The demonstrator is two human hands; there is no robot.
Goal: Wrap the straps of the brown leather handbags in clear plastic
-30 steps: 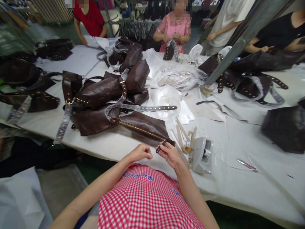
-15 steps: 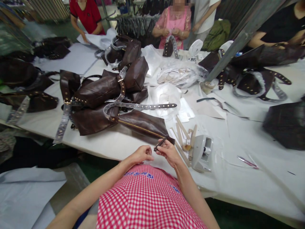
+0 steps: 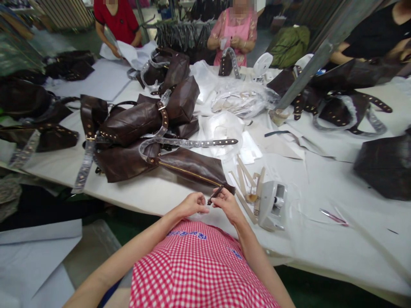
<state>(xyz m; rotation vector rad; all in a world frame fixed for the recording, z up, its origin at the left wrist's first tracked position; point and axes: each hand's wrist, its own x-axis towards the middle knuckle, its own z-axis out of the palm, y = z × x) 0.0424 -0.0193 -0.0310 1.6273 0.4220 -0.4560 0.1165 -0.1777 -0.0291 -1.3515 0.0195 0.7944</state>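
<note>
Dark brown, the small strap piece (image 3: pixel 214 196) is pinched between thumb and fingertips of the person's right hand (image 3: pixel 227 205); so slight a hold could let it slip. The left hand (image 3: pixel 194 204) curls loosely beside it, whether holding anything cannot be told. Beyond, the zipped bag (image 3: pixel 195 170) lies near tan strips (image 3: pixel 242 182), which a wide sweep might scatter.

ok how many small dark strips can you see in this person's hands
1: a small dark strip, held in the right hand, near the end of the zipped bag. Another could be hidden inside the left hand.
</note>
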